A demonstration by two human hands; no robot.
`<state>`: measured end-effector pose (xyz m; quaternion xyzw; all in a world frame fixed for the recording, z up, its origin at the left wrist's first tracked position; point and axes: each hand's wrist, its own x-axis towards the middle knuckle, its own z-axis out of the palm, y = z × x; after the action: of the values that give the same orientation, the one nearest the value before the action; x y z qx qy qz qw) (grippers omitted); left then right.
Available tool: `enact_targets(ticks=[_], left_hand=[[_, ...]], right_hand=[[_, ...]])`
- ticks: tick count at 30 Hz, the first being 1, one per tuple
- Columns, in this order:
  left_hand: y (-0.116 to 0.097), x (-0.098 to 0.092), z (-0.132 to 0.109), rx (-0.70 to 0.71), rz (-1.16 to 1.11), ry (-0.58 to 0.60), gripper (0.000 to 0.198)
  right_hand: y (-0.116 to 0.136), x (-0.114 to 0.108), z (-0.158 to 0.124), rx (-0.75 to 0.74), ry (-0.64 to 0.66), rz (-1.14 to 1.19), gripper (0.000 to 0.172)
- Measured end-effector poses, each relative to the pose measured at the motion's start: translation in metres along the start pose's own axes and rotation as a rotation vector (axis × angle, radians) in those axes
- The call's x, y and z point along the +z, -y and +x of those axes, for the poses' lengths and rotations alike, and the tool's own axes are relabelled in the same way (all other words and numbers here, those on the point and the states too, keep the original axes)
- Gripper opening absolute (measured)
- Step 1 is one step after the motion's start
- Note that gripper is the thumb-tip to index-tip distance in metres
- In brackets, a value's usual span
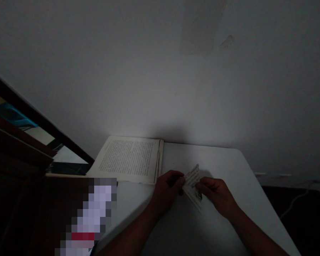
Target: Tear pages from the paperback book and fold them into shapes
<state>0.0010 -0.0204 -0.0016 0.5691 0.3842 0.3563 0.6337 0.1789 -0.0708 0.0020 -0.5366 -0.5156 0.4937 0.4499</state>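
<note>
A folded piece of printed paper is held between my two hands, a little above the white table. It has slanted edges and pointed corners at top and bottom. My left hand pinches its left side between thumb and fingers. On the right side, my right hand grips the paper's edge with thumb and forefinger. Left of my left hand lies a stack of printed pages, its top sheet covered in lines of text.
A plain wall stands right behind the table. At the left are a dark wooden piece of furniture and a pixelated, blurred-out item by the table's edge. A pale cable runs in the dark area at the right.
</note>
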Motion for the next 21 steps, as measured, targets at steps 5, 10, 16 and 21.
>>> enact_targets(ticks=[5, 10, 16, 21], left_hand=[[0.0004, 0.0021, -0.0035, 0.104, 0.080, -0.087, 0.014], [0.0030, 0.0037, -0.0036, 0.110, 0.100, -0.063, 0.009], [0.0062, 0.0049, -0.0022, 0.111, 0.089, -0.049, 0.009], [0.0024, 0.0057, -0.0047, 0.097, 0.173, -0.032, 0.014]], right_hand=[[-0.0005, 0.0001, -0.0002, -0.032, -0.037, -0.006, 0.030], [-0.0025, -0.0010, -0.0009, -0.055, 0.032, 0.011, 0.027], [-0.0052, 0.0005, -0.0011, -0.046, 0.103, 0.125, 0.020], [-0.0022, 0.0025, -0.0017, -0.042, 0.105, 0.174, 0.016]])
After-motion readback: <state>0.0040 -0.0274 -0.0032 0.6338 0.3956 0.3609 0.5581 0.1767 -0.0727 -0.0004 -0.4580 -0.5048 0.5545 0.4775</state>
